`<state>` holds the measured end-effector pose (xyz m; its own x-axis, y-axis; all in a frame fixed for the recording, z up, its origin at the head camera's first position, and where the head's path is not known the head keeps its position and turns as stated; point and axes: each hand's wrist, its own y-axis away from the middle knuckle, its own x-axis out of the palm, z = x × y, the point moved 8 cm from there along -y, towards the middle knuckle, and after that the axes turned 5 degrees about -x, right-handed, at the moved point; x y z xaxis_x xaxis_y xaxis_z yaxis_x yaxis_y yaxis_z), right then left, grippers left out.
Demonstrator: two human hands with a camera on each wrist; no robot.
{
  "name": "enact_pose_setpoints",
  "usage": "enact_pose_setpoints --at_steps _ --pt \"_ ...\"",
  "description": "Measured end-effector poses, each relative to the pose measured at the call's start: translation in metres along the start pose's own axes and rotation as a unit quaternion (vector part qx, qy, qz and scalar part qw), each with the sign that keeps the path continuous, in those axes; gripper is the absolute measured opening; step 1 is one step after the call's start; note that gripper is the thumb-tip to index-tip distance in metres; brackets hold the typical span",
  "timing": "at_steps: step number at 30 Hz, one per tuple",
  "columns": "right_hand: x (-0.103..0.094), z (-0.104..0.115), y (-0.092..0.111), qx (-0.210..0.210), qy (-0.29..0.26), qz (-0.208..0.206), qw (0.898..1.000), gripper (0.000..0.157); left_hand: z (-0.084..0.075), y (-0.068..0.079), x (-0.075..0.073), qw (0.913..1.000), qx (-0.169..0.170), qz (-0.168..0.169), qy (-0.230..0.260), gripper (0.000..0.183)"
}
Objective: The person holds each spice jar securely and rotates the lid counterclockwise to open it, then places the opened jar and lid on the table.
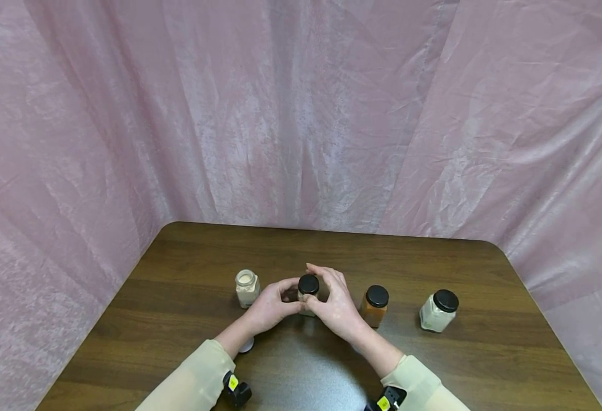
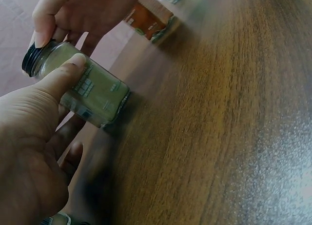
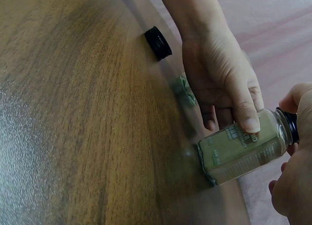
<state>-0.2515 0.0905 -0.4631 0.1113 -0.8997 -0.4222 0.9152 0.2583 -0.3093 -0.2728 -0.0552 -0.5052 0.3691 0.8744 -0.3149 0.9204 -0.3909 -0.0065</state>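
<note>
A glass jar of pale green powder (image 2: 100, 91) stands at the middle of the table under its black lid (image 1: 308, 283). My left hand (image 1: 272, 306) grips the jar's body, its thumb lying across the printed label in both wrist views. From the other side, my right hand (image 1: 338, 305) holds the black lid between thumb and fingers. Left of the hands is an uncapped jar of pale powder (image 1: 247, 291). A loose black lid (image 3: 158, 43) lies near the left forearm, partly hidden by it in the head view.
To the right of my right hand stands a capped jar of orange-brown powder (image 1: 373, 314). Farther right is another black-lidded jar with pale contents (image 1: 433, 317). The brown wooden table (image 1: 486, 274) has rounded far corners, and a pink curtain (image 1: 301, 114) hangs behind it.
</note>
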Motion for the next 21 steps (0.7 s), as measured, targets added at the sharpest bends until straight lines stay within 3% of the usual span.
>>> enact_pose_setpoints --at_steps 21 --pt "-0.0065 -0.0038 0.0022 0.014 -0.006 -0.036 0.999 0.067 0.0026 0.0007 -0.002 0.9996 -0.013 0.007 -0.025 0.052"
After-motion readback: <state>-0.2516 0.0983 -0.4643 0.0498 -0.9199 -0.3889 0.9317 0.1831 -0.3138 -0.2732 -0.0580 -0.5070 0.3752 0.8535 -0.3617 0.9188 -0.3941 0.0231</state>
